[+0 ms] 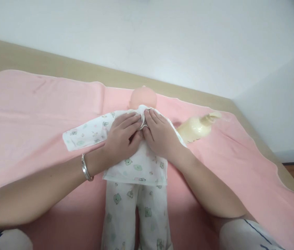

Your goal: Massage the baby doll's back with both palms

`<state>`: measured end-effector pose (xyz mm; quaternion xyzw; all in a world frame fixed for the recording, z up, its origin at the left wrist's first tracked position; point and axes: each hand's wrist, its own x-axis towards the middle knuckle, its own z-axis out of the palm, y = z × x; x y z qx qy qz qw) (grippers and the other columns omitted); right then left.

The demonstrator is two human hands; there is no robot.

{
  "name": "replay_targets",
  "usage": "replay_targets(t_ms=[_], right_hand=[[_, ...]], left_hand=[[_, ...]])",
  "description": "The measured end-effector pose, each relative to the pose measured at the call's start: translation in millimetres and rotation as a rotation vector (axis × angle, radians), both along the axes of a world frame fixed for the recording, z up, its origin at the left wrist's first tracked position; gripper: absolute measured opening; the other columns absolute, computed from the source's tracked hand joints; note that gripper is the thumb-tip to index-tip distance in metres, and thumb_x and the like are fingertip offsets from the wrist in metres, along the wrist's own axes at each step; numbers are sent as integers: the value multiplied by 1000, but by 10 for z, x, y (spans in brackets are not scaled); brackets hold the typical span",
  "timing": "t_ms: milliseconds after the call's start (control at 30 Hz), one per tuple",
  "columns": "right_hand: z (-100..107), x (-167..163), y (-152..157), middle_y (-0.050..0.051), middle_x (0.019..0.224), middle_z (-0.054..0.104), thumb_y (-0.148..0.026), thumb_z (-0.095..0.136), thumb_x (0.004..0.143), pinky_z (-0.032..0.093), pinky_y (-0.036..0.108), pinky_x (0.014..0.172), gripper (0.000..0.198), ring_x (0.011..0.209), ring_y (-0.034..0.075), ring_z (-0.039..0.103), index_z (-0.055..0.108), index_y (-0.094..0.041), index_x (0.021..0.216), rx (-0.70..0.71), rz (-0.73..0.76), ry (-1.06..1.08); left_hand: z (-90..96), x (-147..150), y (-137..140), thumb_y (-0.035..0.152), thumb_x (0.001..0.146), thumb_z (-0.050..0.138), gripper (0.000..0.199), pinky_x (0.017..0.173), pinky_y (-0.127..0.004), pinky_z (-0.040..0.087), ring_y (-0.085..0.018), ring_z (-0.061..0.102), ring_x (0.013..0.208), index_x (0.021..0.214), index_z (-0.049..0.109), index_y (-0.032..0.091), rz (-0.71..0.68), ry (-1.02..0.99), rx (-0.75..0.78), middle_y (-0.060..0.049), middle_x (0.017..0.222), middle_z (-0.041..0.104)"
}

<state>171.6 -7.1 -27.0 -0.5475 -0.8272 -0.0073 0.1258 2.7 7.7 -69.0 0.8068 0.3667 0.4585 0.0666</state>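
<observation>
A baby doll (143, 97) lies on its back, with the smooth top of its head showing beyond the shirt collar. It wears a white long-sleeved shirt (136, 170) printed with small green bears, and matching trousers (148, 211). My left hand (124, 135) and my right hand (159, 133) meet over the upper chest, gripping the bunched neckline from either side. The fingers of both hands bend around the cloth, and the doll's face and neck are hidden. One sleeve stretches out flat to the left.
A pink sheet (45, 104) with a fold line covers most of the wooden surface (58, 64). To the right of the doll lies a pale yellow pump bottle (195, 128), tipped on its side. A white wall (147, 41) rises behind.
</observation>
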Motion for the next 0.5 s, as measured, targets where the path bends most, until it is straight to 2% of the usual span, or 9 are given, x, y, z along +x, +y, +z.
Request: replay_targets(t_ms=[167,367,500], right_hand=[[4,22,31,25,159,41,-29,25,102,33,52,124,62,151,33,37,39,6,151,-4,15,7],[52,-43,-78,25,155,46,-30,28,104,38,55,121,60,148,35,41,41,5,151,13,-16,-64],[94,-125,-215,27,149,53,-28,31,105,43,56,117,55,142,37,50,49,3,146,82,-38,-114]], left_hand=[[-15,-8,-4,20,92,48,33,113,-50,51,-27,62,128,116,71,18,-1,-32,25,-10,125,72],[8,-16,-5,23,92,45,47,121,-59,38,-32,47,142,136,58,13,50,20,-181,-15,145,58],[12,-17,-1,22,89,44,54,123,-61,33,-35,38,148,141,52,9,56,53,-231,-18,150,52]])
